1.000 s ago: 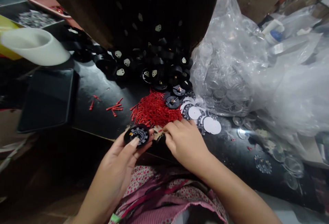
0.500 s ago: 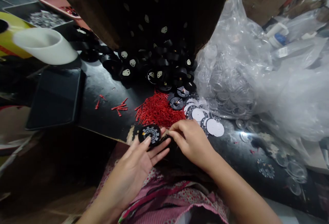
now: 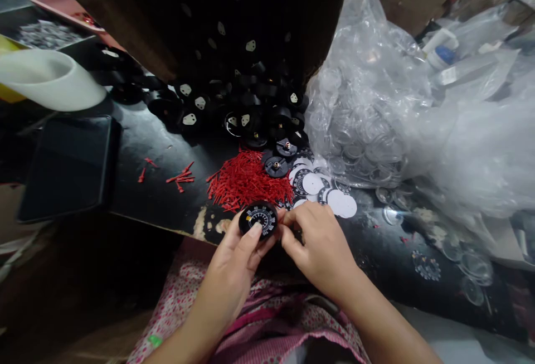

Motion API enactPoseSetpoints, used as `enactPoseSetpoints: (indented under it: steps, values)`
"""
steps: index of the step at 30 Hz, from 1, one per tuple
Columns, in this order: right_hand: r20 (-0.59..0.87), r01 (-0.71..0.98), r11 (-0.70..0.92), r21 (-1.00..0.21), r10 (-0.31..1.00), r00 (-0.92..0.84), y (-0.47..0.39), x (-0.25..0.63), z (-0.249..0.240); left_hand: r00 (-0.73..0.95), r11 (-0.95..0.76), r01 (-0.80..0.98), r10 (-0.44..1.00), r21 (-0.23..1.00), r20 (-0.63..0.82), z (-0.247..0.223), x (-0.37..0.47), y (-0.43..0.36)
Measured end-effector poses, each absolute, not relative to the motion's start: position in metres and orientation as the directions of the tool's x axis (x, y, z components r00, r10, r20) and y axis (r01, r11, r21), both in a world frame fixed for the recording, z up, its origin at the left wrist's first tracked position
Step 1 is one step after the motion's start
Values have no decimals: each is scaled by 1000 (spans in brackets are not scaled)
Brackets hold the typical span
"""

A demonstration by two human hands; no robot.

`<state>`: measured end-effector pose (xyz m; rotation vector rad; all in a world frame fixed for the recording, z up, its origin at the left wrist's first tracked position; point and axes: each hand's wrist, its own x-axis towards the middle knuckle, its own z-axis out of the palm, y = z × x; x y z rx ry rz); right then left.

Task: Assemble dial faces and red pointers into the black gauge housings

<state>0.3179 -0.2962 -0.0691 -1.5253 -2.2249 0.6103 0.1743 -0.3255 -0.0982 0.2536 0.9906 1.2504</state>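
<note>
My left hand [image 3: 234, 257] grips a round black dial gauge [image 3: 264, 212] with white markings and a small yellow patch, thumb on its face and fingers beneath. Close against the gauge's right side is my right hand [image 3: 317, 237], thumb and fingertips pinched together; whatever they hold is hidden. Just beyond lies a heap of small red pointers [image 3: 246, 180]. Printed dial discs [image 3: 312, 184], some showing white backs, overlap to the right of the heap. Two black round bases [image 3: 276, 166] with brass centres sit between them.
Many black round housings [image 3: 190, 119] spill from a dark box behind. A plastic bag of clear covers [image 3: 368, 130] stands to the right. On the left are a black tablet-like slab [image 3: 69, 166], a white tube [image 3: 54, 82] and a few loose red pointers [image 3: 181, 176].
My left hand has brought the gauge right and slightly up, its fingers now curled under it. My right hand has stayed pinched, now beside the gauge's edge. The view has shifted slightly.
</note>
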Motion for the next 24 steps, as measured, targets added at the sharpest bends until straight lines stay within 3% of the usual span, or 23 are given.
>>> enactPoseSetpoints:
  steps: [2,8,12,24]
  values:
    - [59,771,306,-558,942,-331,-296,319,-68,-8,342,-662,887,667,-463,-99,173,-326]
    - [39,563,215,-798,951,-308,-297,324,-61,-46,339,-554,899,760,-435,-102,172,-318]
    - [35,616,211,-759,958,-285,-297,322,-57,59,399,-445,906,802,-418,-106,179,-317]
    - [-5,604,165,-780,963,-270,-301,323,-53,72,279,-194,960,941,-270,-100,170,-318]
